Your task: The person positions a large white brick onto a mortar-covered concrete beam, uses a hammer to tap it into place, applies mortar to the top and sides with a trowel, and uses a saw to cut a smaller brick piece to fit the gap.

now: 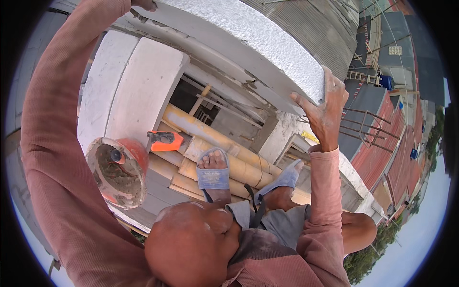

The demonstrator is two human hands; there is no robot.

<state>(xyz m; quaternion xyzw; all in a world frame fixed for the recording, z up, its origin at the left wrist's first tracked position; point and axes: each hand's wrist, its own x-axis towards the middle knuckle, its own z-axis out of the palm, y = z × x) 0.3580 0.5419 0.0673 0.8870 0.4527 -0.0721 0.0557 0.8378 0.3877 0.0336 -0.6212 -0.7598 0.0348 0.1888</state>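
Right hand (325, 112): grips the right end of a long white block (267, 43), with thumb against the grey side face and fingers over the top edge. Left hand (146, 5): sits near the block's left end at the upper border of the view, mostly cut off; cannot tell whether spread or closed. Block: lies lengthwise along the far side of an opening (184, 100); cannot tell the support beneath. On the nearer side: yellow-brown poles (224, 141) side by side, with blue-grey sandals (213, 178) on the feet (214, 160) above them. Left of the poles: two pale slabs (143, 83) set edge to edge. At the slabs' near end: a reddish bucket (138, 152) with grey mortar (126, 184) inside and a black-tipped handle (116, 155) in it. Beside the bucket: an orange tool (174, 142), kind unclear. Beyond the block: a grey ribbed roof (315, 28). Past the right hand: steel bars (366, 127), then red roofing (377, 148)
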